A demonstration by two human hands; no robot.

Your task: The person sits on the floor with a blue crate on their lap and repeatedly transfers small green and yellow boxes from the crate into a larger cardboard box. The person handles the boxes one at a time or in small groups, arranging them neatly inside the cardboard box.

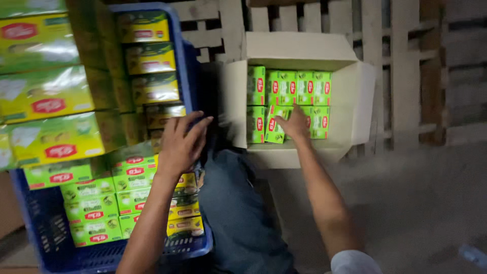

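1. Pressing down inside the open cardboard carton (299,50), the right hand (294,124) rests on a tilted green box (274,129) in the lower row; its fingers lie spread over the box, and whether they grip it cannot be told.
2. That box has its long axis roughly upright in view, leaning slightly off the straight rows beside it.
3. Other green boxes (297,86) with red oval labels fill the carton's upper row, standing side by side.
4. Left of the carton stands a blue plastic crate (190,76) packed with yellow-green boxes (94,208) bearing red labels.
5. The left hand (181,143) hovers at the crate's right edge over those boxes, fingers loosely curled, holding nothing visible.
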